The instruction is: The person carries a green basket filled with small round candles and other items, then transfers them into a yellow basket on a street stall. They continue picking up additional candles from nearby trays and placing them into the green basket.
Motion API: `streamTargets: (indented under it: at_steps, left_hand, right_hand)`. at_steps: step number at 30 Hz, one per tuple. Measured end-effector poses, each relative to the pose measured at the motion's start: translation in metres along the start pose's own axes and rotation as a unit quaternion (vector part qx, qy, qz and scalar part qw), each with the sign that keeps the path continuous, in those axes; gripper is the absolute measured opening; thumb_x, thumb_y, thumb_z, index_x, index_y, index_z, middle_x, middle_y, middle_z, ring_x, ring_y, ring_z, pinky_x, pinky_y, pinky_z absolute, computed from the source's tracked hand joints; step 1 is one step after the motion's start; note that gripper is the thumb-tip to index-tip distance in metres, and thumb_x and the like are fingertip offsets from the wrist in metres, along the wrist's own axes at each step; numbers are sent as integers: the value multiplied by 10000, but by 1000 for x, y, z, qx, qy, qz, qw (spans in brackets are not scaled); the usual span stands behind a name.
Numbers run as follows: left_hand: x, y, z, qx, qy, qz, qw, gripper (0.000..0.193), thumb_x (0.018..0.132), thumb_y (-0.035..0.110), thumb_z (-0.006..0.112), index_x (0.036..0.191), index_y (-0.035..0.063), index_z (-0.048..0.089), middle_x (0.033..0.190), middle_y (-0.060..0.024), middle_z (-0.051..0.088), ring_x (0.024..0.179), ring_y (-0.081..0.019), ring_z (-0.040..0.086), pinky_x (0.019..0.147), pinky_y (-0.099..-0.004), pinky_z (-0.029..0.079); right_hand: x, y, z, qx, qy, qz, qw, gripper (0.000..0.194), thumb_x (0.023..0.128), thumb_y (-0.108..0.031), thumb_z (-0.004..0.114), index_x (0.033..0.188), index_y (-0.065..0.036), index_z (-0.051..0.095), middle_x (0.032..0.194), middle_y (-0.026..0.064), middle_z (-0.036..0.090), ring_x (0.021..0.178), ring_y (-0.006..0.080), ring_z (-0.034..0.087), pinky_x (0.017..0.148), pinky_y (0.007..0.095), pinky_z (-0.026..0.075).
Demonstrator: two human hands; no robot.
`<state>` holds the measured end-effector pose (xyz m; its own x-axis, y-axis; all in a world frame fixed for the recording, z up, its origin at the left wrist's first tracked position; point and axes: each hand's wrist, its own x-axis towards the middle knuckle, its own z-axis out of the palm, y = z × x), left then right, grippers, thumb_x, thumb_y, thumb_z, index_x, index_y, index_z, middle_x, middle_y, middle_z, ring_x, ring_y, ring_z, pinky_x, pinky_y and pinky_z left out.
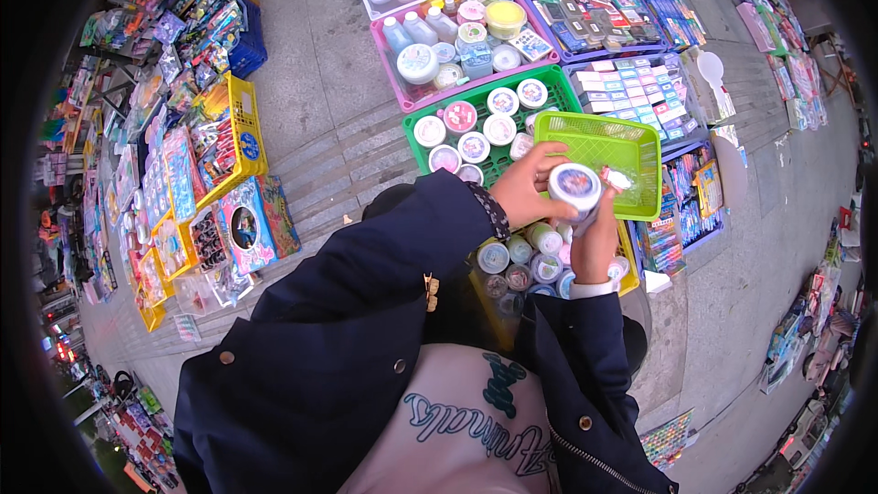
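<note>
A round plastic tub with a white lid [575, 182] is held between both hands above the baskets. My left hand [525, 185] grips the tub's left side, thumb at its lower edge. From the right, my right hand [595, 240] holds the same tub low on its side, its fingers partly hidden by it. Just behind the hands lies a lime-green plastic basket [631, 204] with a small white and pink item [617, 179] in it. To the left, a green crate [416, 144] holds several white-lidded tubs. More small tubs [546, 239] stand in a yellow crate below the hands.
A pink crate [405, 99] with bottles and tubs stands beyond the green one. A crate of small boxes [627, 92] is at its right. Yellow crates [247, 123] of packaged goods line the left. A large white spoon-shaped item [711, 70] is at the upper right.
</note>
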<state>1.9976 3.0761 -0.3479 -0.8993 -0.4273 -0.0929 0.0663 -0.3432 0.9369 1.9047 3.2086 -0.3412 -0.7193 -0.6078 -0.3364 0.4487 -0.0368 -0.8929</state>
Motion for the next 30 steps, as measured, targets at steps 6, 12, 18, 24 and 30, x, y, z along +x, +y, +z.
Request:
streamTargets:
  at_steps: [6, 12, 18, 24, 30]
  left_hand:
    - [14, -4, -10, -246, 140, -52, 958, 739, 806, -33, 731, 1401, 46, 300, 1339, -172, 512, 1194, -234, 541, 968, -374, 475]
    - [11, -1, -12, -272, 42, -118, 954, 682, 866, -1, 678, 1437, 33, 306, 1349, -169, 522, 1176, -224, 553, 905, -334, 511]
    - [8, 6, -12, -104, -45, -36, 993, 874, 750, 65, 816, 1452, 39, 295, 1427, -171, 445, 1284, -238, 477, 1051, -360, 413]
    - [13, 4, -29, 174, -44, 30, 983, 891, 658, 109, 863, 1413, 39, 395, 1318, -121, 523, 1227, -221, 505, 1057, -362, 381]
    - [24, -19, -81, 540, 55, -107, 833, 761, 544, 354, 819, 1167, -16, 586, 1060, -235, 644, 979, -379, 635, 883, -415, 507]
  right_hand:
    - [-36, 15, 21, -414, 21, -325, 850, 439, 1014, -168, 385, 1386, 63, 422, 1381, 251, 474, 1296, 382, 443, 1082, 433, 328]
    - [-4, -8, 30, -576, 24, -408, 708, 513, 940, -276, 541, 1326, 51, 460, 1312, 244, 506, 1225, 389, 474, 1050, 448, 332]
    - [23, -28, 13, -189, 1, -16, 982, 556, 1002, -476, 426, 1230, 21, 520, 955, 135, 670, 774, 269, 655, 732, 369, 521]
    - [5, -5, 1, 113, -66, 300, 945, 538, 998, -541, 401, 1137, -49, 568, 891, 103, 672, 693, 212, 670, 629, 386, 583]
    - [0, 1, -42, 72, 3, 231, 970, 381, 988, -349, 529, 1038, 21, 605, 816, 90, 638, 649, 163, 600, 633, 340, 561]
